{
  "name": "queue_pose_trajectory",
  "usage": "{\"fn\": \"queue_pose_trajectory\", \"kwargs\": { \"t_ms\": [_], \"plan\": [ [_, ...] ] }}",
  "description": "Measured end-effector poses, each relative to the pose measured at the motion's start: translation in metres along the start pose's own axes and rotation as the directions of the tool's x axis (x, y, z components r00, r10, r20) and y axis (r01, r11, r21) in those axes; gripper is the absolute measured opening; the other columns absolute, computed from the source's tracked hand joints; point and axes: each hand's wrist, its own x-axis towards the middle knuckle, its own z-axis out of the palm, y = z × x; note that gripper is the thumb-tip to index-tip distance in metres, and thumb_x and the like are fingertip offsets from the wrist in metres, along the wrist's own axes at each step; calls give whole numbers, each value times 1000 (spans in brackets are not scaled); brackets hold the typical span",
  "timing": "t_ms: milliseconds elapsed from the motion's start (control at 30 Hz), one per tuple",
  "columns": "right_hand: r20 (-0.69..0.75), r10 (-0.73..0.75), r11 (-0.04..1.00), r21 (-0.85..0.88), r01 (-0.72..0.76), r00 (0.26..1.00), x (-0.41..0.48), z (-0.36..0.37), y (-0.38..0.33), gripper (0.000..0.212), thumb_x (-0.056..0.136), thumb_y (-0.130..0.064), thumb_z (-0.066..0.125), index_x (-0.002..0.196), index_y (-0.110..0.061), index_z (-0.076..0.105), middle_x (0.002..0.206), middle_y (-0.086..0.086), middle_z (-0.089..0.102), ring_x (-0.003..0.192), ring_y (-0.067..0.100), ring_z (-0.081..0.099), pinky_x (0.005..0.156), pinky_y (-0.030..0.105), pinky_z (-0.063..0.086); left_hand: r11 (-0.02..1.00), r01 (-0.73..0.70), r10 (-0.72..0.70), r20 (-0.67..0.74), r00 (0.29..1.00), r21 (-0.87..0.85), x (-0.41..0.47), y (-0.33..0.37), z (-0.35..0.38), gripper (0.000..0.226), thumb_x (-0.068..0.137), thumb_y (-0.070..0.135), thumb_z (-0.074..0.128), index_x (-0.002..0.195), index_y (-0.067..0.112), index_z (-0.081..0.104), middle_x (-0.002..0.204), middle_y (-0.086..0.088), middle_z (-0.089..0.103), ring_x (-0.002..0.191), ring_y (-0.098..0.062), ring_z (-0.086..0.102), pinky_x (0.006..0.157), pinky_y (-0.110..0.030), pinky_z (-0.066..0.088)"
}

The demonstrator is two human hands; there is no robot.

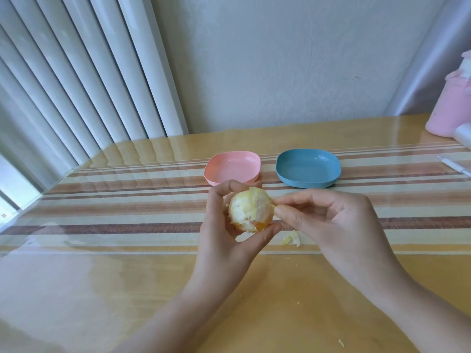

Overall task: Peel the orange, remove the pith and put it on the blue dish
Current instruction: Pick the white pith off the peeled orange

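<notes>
My left hand holds a peeled orange above the table, thumb below and fingers behind it. White and yellow pith covers most of the fruit, and orange flesh shows along its lower edge. My right hand pinches a strip of pith at the orange's right side between thumb and forefinger. The blue dish sits on the striped runner behind my hands, with nothing in it. A scrap of pith lies on the table just below the orange.
A pink dish stands left of the blue one. At the far right are a pink container and a white pen-like object. Vertical blinds hang at the left. A tiny peel fragment lies near the front.
</notes>
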Motion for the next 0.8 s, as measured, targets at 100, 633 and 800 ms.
{"fn": "queue_pose_trajectory", "kwargs": {
  "t_ms": [100,633,800],
  "plan": [
    [14,-9,995,95,8,1000,-1,3,-3,22,65,-21,77,87,-19,78,82,-2,76,78,15,73,75,24,58,998,-67,67,-17,998,10,1,4,-2,54,67,22,81,107,35,46,119,3,65,105,-24,66,83,-33,56],
    [-34,-413,694,-659,290,910,-6,4,10,7,68,-9,68,65,-16,70,60,-12,63,57,3,57,58,15,45,914,-165,171,18,985,370,-6,-4,3,65,72,21,79,105,58,36,118,24,60,84,-2,67,71,-13,50],
    [-86,-224,824,-549,142,971,-3,3,7,7,68,-18,74,63,-21,69,55,-14,62,60,3,61,56,5,42,887,-176,175,42,984,426,-6,-4,4,63,73,28,78,106,59,35,122,25,58,86,-4,66,73,-22,54]
  ]
}}
